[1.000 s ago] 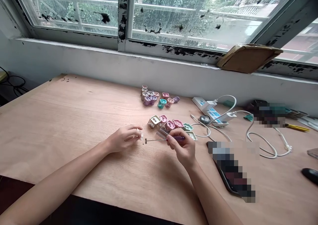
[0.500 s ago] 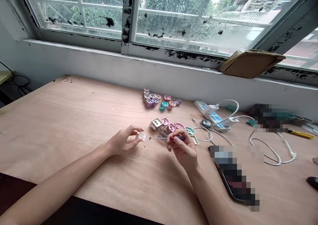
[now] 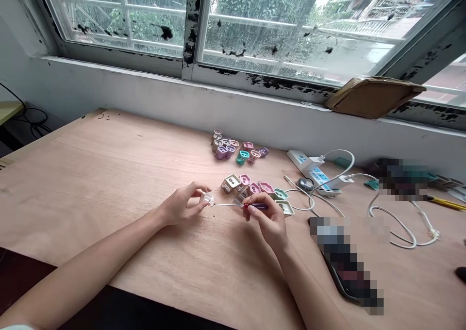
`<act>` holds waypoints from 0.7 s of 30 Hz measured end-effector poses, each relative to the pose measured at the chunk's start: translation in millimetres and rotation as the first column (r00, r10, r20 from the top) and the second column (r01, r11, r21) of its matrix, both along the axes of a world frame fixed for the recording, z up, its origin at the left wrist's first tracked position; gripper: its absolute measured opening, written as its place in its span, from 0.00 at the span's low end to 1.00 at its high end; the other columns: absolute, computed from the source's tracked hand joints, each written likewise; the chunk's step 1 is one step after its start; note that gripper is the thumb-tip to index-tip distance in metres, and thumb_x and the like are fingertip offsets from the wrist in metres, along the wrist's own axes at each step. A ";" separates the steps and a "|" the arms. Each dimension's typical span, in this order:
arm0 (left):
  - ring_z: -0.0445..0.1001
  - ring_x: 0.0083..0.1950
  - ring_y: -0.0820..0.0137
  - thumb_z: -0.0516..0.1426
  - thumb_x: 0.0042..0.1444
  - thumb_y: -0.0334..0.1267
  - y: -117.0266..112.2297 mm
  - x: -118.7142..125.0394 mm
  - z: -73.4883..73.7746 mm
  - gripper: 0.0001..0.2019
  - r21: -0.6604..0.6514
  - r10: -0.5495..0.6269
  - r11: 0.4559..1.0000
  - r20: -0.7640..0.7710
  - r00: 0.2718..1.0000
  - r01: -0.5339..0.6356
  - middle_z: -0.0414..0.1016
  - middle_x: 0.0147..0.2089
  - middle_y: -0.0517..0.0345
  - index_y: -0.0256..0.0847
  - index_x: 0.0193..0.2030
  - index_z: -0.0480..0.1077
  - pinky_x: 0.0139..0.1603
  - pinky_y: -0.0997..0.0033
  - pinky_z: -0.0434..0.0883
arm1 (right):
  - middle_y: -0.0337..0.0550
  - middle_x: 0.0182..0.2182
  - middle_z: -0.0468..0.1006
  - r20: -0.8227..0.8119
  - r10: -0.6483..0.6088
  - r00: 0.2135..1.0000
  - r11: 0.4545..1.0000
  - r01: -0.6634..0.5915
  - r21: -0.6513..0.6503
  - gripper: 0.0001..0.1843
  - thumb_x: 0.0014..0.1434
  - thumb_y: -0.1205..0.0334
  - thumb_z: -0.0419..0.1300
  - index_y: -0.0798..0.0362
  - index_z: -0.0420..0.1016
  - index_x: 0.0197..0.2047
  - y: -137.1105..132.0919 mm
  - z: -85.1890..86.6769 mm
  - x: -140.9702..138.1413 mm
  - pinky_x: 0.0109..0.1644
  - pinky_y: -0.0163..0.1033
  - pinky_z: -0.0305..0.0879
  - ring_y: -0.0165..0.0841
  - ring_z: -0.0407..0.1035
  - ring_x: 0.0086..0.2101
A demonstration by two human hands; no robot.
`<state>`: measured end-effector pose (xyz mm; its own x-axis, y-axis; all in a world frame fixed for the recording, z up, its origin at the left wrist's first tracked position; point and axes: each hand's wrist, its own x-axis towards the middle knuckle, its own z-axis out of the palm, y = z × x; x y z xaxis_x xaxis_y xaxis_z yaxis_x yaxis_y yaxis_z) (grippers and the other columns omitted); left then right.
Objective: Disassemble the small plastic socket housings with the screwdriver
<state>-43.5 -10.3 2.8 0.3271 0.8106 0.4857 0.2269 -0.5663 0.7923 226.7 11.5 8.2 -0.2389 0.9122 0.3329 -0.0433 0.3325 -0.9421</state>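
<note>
My left hand [image 3: 181,205] pinches a small pale pencil sharpener part [image 3: 208,199] between thumb and fingers, just above the table. A screwdriver [image 3: 257,206] with a red and purple handle and a thin metal shaft lies in the closed fingers of my right hand [image 3: 271,224]. Its tip points left and is at the edge of the sharpener part; whether it touches, I cannot tell. On the wood below is a tiny dark piece [image 3: 214,216], perhaps a screw. Behind my hands stand several two-hole pencil sharpeners, among them a cream one [image 3: 230,184] and a pink one [image 3: 266,188].
Farther back is a cluster of purple, teal and pink sharpeners [image 3: 220,152]. To the right are a white power strip [image 3: 316,177] with cables, a phone [image 3: 340,284] and a yellow cutter [image 3: 446,203]. Cardboard [image 3: 374,97] leans at the window.
My right hand has brought the screwdriver lower and left, so its tip now reaches the sharpener part. My left hand keeps its pinch. The whole view has shifted slightly.
</note>
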 end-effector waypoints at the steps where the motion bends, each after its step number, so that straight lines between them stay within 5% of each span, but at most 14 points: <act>1: 0.81 0.47 0.68 0.59 0.64 0.35 0.5 -0.5 -0.5 0.14 -0.005 0.007 1.000 0.000 1.000 -0.007 0.77 0.54 0.47 0.39 0.55 0.66 0.58 0.60 0.79 | 0.43 0.33 0.75 0.059 -0.022 0.998 0.999 0.019 0.036 0.08 0.61 0.56 0.66 0.51 0.73 0.37 0.0 -1.3 0.1 0.26 0.37 0.68 0.32 0.69 0.26; 8: 0.79 0.49 0.68 0.58 0.64 0.35 -0.2 -1.4 -1.2 0.14 -0.057 0.001 0.998 0.012 1.000 0.000 0.75 0.54 0.48 0.40 0.55 0.65 0.51 0.64 0.82 | 0.43 0.33 0.76 0.369 -0.072 0.926 0.978 -0.008 0.211 0.03 0.63 0.62 0.60 0.51 0.74 0.38 0.6 -3.0 2.3 0.33 0.38 0.70 0.35 0.72 0.31; 21: 0.78 0.49 0.69 0.59 0.63 0.35 -0.6 -1.1 0.5 0.14 -0.141 0.009 0.990 0.000 1.000 -0.009 0.74 0.56 0.49 0.41 0.54 0.67 0.46 0.67 0.84 | 0.41 0.30 0.76 0.436 -0.066 0.897 0.965 -0.053 0.256 0.03 0.62 0.66 0.58 0.50 0.73 0.37 2.9 1.0 3.8 0.34 0.37 0.68 0.34 0.72 0.30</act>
